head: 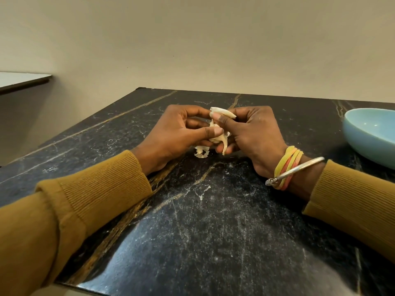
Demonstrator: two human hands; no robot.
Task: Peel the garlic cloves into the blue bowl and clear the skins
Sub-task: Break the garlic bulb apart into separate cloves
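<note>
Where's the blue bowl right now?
In the head view, the blue bowl sits on the dark marble table at the far right, partly cut off by the frame, beyond the right hand.

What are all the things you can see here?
garlic: one, pale, partly peeled, held between both hands
skin: one loose piece, whitish, on the table just under the hands
bowl: one, light blue, on the table at the right edge, partly cut off
table: one, black with pale and gold veins, under everything
ledge: one, pale top, far left
wall: beige, behind the table
bangle: one, silver, right wrist
bands: a few, yellow and pink, right wrist
sleeves: two, mustard, both arms
left hand: fingers pinching the garlic
right hand: fingers pinching the garlic
</note>
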